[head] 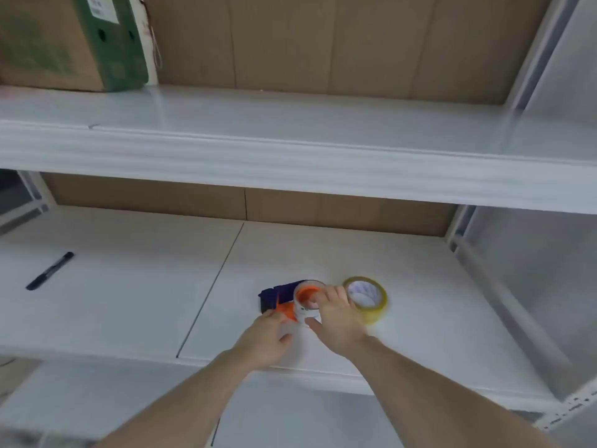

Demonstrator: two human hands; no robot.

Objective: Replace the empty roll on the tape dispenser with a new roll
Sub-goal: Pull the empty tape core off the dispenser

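A dark blue and orange tape dispenser (280, 294) lies on the white middle shelf (129, 302). A white empty roll (303, 310) sits on its orange hub. My left hand (265, 341) grips the orange handle end of the dispenser from the front. My right hand (337, 313) is closed around the empty roll, fingers over its top and thumb at its near side. A new yellowish tape roll (371, 297) lies flat on the shelf just right of my right hand, partly hidden by it.
A black marker (50, 270) lies at the left of the same shelf. The shelf above (290, 140) overhangs, with a brown and green cardboard box (71, 40) at its left. A metal upright (458, 234) stands on the right.
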